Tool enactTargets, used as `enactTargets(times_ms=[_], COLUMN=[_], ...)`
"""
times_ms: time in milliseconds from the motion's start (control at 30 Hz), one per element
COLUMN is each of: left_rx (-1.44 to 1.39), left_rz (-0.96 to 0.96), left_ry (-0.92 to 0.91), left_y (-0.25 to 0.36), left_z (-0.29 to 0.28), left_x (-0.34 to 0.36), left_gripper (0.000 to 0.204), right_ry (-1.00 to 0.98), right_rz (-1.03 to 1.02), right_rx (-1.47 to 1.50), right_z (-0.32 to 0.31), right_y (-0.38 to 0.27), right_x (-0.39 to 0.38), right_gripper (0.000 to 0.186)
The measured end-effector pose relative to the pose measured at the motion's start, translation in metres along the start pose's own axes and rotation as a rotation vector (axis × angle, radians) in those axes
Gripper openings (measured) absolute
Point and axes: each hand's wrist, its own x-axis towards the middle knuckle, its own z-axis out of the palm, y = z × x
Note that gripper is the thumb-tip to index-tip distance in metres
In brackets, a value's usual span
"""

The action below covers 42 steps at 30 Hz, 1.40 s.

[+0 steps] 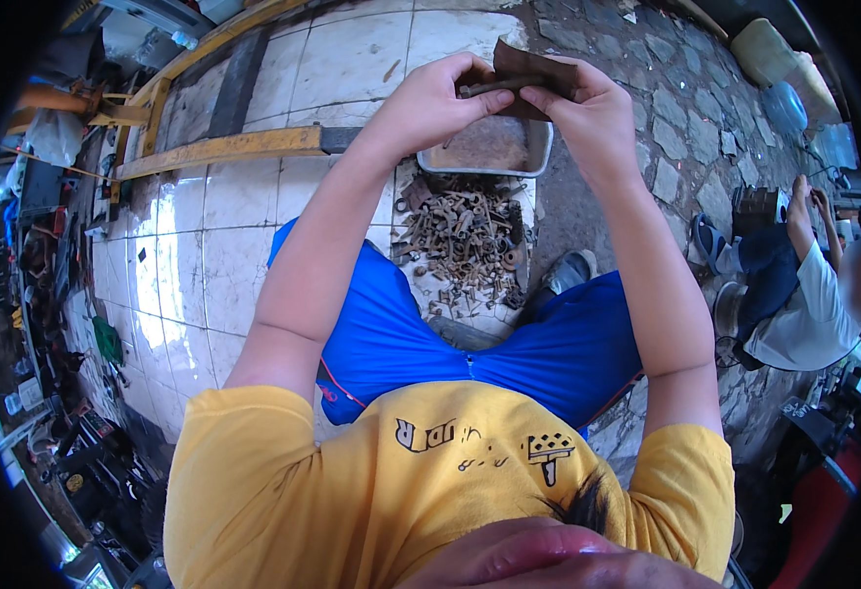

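Out in front of me, above a metal tray (pixel 484 171), both hands meet at a brown, stiff-looking sheet that resembles sandpaper (pixel 538 65). My left hand (pixel 438 106) is closed, its thumb and fingers pinching a slim, rusty rod-like piece, perhaps a bolt (pixel 484 88). Closed on the sheet, my right hand (pixel 590 116) presses it around the far end of that piece with the thumb. Fingers partly hide where the two touch. Between my feet, just nearer than the tray, lies a heap of rusty bolts and nuts (pixel 460 236) on white floor tiles.
A yellow metal frame (pixel 224 151) with a dark end reaches in from the left. Tools and parts (pixel 43 285) crowd the far left. Another person (pixel 808 319) sits low at the right. Stone paving (pixel 671 142) and a blue water jug (pixel 783 108) are at the upper right.
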Motion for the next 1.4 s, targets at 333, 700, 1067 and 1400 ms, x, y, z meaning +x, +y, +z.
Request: enactTargets(times_ms=[333, 700, 1067, 1400], left_rx=[0.028, 0.032, 0.365, 0.366], left_rz=[-0.028, 0.077, 0.359, 0.286], left_ry=[-0.046, 0.113, 0.245, 0.139], left_y=[0.016, -0.002, 0.000, 0.000], left_z=[-0.011, -0.009, -0.003, -0.005], left_x=[-0.009, -0.002, -0.005, -0.006], left_gripper=[0.048, 0.034, 0.030, 0.031], right_ry=[0.028, -0.100, -0.165, -0.143], right_rz=[0.055, 0.384, 0.352, 0.189], right_rx=[-0.035, 0.365, 0.069, -0.055], right_z=[-0.003, -0.014, -0.009, -0.009], right_y=[-0.004, 0.003, 0.003, 0.002], right_x=[0.000, 0.007, 0.005, 0.004], right_gripper=[0.022, 0.030, 0.035, 0.026])
